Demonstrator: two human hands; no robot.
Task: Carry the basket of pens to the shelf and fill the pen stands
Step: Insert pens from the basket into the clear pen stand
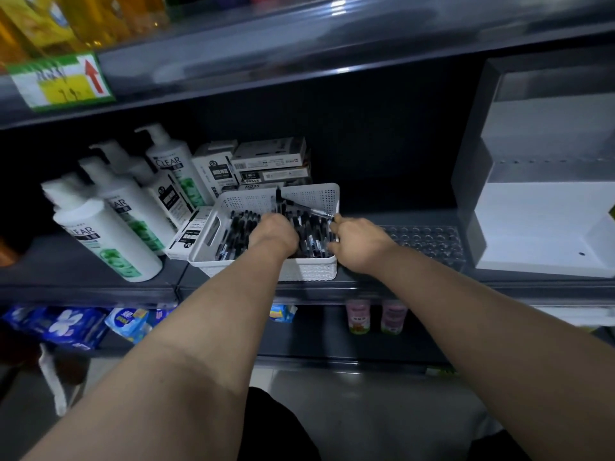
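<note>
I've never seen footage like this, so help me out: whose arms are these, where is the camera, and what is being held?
No machine here: a person wears one camera on the head, so it looks down along their own bare arms. A white basket full of pens sits on a dark shop shelf. The left hand is buried among the pens, fingers hidden. The right hand pinches a single pen near its tip. Right of the basket lies a clear pen stand with holes. Shampoo bottles and boxes stand to the left and behind.
</note>
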